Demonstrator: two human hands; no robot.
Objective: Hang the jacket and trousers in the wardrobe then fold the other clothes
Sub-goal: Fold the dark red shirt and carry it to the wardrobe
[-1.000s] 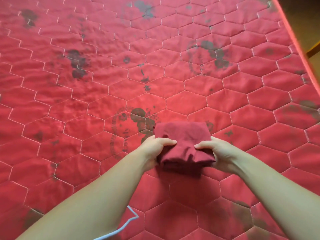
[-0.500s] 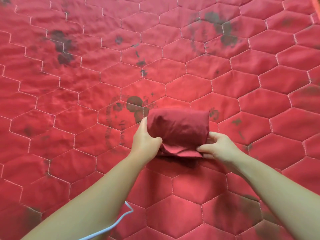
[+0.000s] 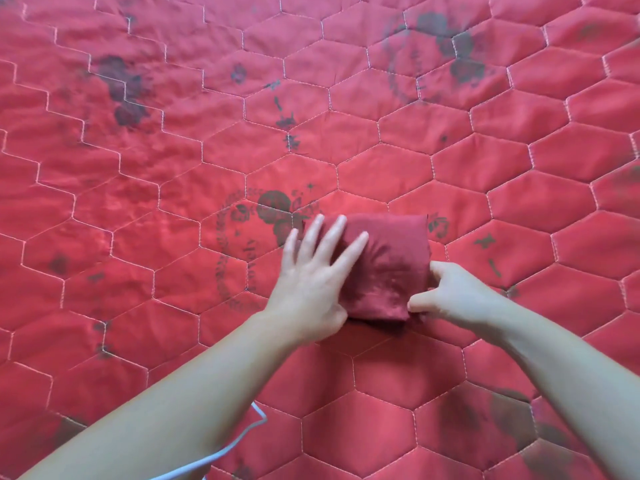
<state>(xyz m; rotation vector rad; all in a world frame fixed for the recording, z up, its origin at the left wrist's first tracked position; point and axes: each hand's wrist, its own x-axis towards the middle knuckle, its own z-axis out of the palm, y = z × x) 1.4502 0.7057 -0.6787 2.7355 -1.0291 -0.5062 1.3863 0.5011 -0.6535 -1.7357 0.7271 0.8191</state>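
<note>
A folded dark red garment [image 3: 388,265] lies on a red quilted bedcover [image 3: 173,168] stitched in pale hexagons, a little to the right of the frame's centre and slightly below it. The bundle is compact and roughly square, with small creases radiating across its top.

The left hand [image 3: 311,285] comes in from about 7 o'clock and lies palm down over the garment's left edge. Its fingers [image 3: 349,251] are straight and spread apart, pointing toward 1 o'clock, with the tips over the cloth. They are blurred, so whether they press on the fabric or only brush it is hard to say.

The right hand [image 3: 453,296] enters from about 4 o'clock and sits at the garment's near right corner. Its thumb and fingers are curled and appear to pinch the cloth there, the thumb along the near edge and a finger up the right side.

Dark printed motifs dot the bedcover: a circular floral wreath [image 3: 256,237] just at 9 o'clock of the garment, partly hidden by the left hand, and another [image 3: 443,53] well away at 12 o'clock. A thin pale blue cord [image 3: 242,441] shows beneath the left forearm at the bottom edge.
</note>
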